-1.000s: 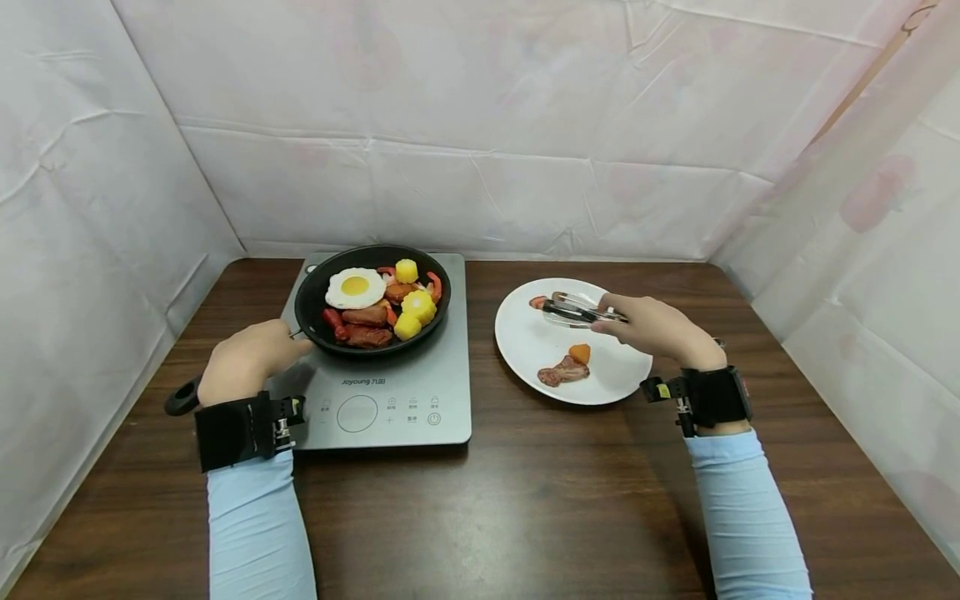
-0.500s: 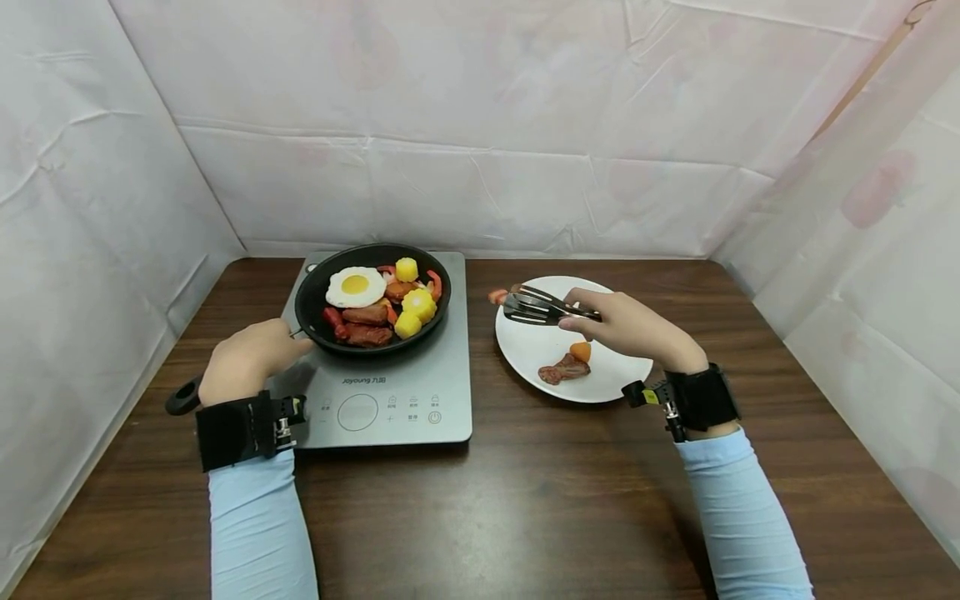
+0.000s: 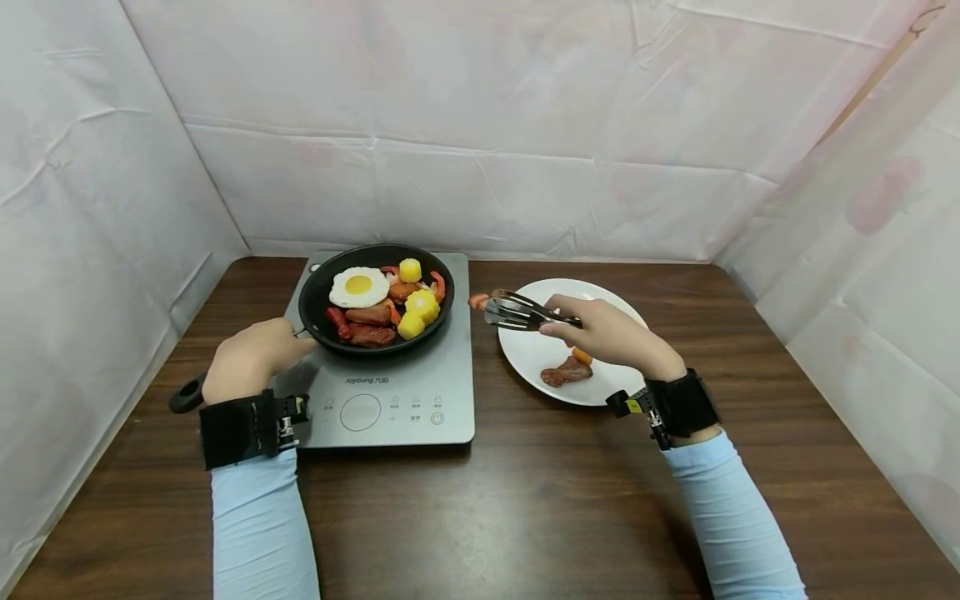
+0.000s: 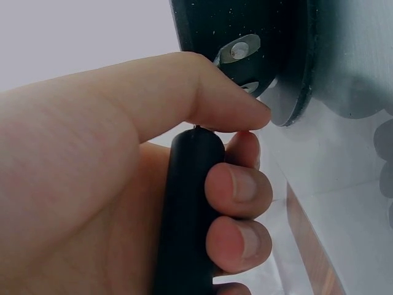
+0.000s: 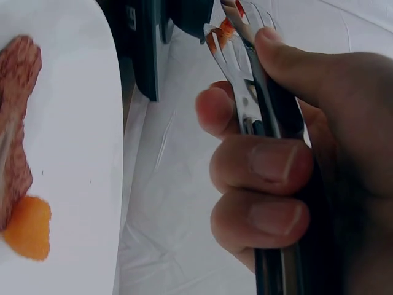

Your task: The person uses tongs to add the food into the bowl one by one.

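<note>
My left hand [image 3: 251,362] grips the black handle [image 4: 187,215] of the frying pan [image 3: 375,351], fingers curled round it in the left wrist view. In the pan lie a fried egg [image 3: 358,287], yellow corn pieces [image 3: 422,307], red sausage and browned meat [image 3: 372,335]. With curled fingers and thumb, my right hand [image 3: 607,333] holds metal tongs [image 3: 517,312] over the left edge of a white plate [image 3: 525,354]. A small reddish-orange food piece [image 3: 478,301] sits between the tong tips, partly hidden; its kind is unclear.
The pan rests on a silver induction cooker [image 3: 442,387] at the left. A brown meat piece [image 3: 567,372] and an orange chunk [image 3: 582,356] lie on the plate. Pale curtains [image 3: 480,125] enclose the wooden table [image 3: 510,500] at the back and sides.
My right hand has carried the tongs and the reddish food piece leftward from over the plate to past its left edge. My left hand has stayed on the pan handle.
</note>
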Available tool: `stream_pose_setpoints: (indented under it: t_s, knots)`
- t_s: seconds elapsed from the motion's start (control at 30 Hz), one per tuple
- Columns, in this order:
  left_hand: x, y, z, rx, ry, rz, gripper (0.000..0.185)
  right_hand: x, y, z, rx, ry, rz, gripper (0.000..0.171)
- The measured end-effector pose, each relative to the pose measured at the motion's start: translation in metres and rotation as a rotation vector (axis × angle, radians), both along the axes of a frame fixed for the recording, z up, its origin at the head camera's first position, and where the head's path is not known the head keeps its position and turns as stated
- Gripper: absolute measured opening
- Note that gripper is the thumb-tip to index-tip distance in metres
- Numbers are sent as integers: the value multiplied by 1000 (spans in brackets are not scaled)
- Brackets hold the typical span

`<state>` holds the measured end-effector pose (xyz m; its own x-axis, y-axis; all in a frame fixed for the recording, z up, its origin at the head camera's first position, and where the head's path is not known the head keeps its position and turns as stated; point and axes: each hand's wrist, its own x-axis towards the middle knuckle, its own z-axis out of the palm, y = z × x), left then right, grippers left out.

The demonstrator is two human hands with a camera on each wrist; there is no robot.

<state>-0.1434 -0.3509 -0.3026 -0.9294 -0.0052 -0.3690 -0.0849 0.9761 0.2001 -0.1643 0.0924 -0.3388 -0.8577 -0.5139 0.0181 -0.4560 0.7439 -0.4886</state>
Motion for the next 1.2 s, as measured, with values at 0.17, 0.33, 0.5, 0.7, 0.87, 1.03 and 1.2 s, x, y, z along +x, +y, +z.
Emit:
stream_pose_setpoints:
  t_s: [0.17, 0.33, 0.5, 0.7, 0.87, 1.03, 1.2]
  knots:
    - [0, -1, 1, 6, 1, 5, 49, 0, -13, 3, -35, 27, -2, 24]
    - [1, -3, 0, 16, 10, 6, 52, -3, -28, 7, -65, 47, -64, 30]
    - [1, -4, -2, 16, 15, 7, 49, -8, -46, 10, -115, 54, -137, 30]
    - [0, -4, -1, 15, 25, 5, 56, -10, -67, 11, -144, 50, -140, 31]
    - [-1, -2, -2, 19, 28, 5, 49, -8, -82, 15, -127, 54, -140, 34]
    - [0, -1, -2, 24, 20, 3, 46, -5, -100, 18, -101, 67, -138, 38]
    - [0, -3, -1, 18, 16, -13, 43, -4, -118, 19, -64, 72, -160, 49]
